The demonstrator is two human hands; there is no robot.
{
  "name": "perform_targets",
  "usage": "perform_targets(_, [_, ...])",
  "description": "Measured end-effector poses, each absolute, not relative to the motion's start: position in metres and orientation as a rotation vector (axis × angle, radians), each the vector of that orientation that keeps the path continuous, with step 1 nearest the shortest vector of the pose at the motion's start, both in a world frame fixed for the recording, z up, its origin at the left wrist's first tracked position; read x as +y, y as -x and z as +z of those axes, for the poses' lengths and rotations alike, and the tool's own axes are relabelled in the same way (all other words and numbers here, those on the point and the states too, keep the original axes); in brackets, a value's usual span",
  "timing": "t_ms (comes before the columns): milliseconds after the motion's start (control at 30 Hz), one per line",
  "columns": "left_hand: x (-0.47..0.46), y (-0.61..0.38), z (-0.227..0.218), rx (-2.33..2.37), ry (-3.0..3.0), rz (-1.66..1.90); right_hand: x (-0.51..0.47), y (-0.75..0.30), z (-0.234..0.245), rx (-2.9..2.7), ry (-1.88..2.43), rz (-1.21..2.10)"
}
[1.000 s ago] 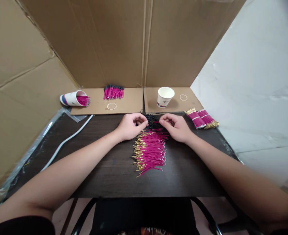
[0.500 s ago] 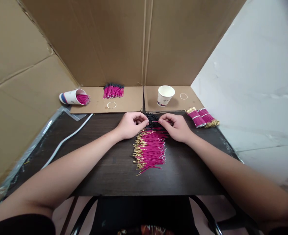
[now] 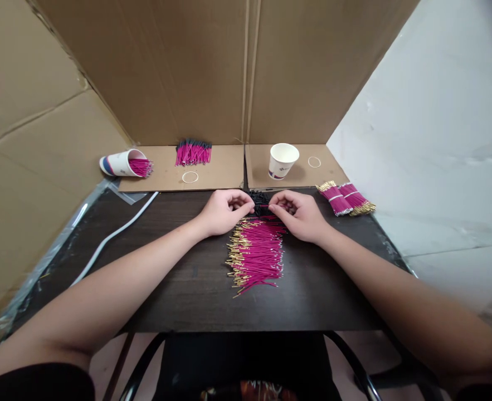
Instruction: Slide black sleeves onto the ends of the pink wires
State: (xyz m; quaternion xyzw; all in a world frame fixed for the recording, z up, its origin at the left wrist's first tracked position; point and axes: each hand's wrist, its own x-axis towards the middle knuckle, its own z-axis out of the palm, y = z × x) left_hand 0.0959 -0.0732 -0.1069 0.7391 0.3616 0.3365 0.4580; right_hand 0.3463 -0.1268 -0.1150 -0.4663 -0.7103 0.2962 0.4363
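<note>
My left hand (image 3: 228, 211) is closed in a pinch at the left edge of a pile of small black tube-like pieces (image 3: 259, 201); what its fingertips hold is too small to make out. Opposite it, my right hand (image 3: 298, 214) pinches one end of a thin pink wire (image 3: 264, 206), which points left over the black pieces toward the left fingertips. Whether the wire meets anything in the left fingers, I cannot tell. Just below both hands lies a loose spread of pink wires (image 3: 262, 250), gold tips to the left and silver tips to the right.
Bundled pink wires (image 3: 346, 199) lie at the right. A paper cup (image 3: 283, 161) stands upright on cardboard (image 3: 223, 178), near rubber bands (image 3: 190, 177). Black-ended pink wires (image 3: 193, 153) lie farther back. A tipped cup (image 3: 118, 163) holds wires; a white cable (image 3: 116, 236) crosses the table's left.
My right fingertips have shifted very slightly left, toward the left hand. The left hand keeps its pinch, and the wire spread looks the same.
</note>
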Motion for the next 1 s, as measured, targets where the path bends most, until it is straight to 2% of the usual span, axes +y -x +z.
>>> perform_targets(733, [-0.071, -0.095, -0.111, 0.864, -1.778, 0.893, -0.125, -0.348, -0.115, -1.748, 1.280, 0.678])
perform_targets(1000, [-0.069, -0.096, -0.116, 0.959, -1.838, 0.922, -0.116, -0.373, -0.100, -1.855, 1.410, 0.143])
